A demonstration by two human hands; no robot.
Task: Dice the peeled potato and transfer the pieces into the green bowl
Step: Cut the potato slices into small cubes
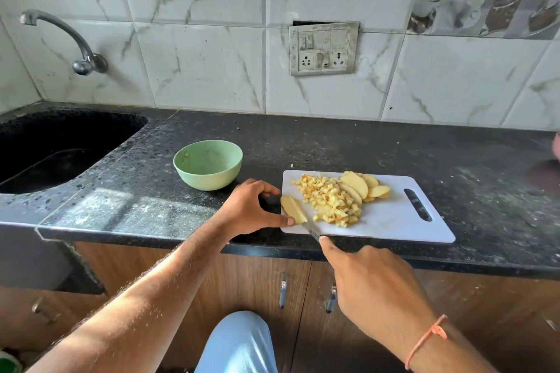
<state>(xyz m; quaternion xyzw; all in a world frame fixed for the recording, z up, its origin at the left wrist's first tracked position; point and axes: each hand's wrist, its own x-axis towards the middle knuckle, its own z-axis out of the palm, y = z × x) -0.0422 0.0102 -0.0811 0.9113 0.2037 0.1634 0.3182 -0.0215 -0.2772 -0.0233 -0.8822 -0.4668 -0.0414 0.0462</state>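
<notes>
Black stone table [394, 145], marble tiles behind; cutting board [394, 221] overhangs the front edge. Left hand [245, 209] fingers pinch a potato slice [292, 209] at its left edge; right hand [372, 285] grips the knife [312, 230]. Green bowl [208, 165] stands just left, diced pieces [330, 200] on the board.

White cutting board [394, 221] on black counter [151, 191]: pile of diced potato [330, 200], uncut slices [363, 186] at far side. Left hand [248, 209] pinches slice stack [292, 209] at board's left edge. Right hand [372, 285] grips knife [312, 230], blade against stack. Green bowl [208, 164] left of board, near sink [45, 154].
</notes>
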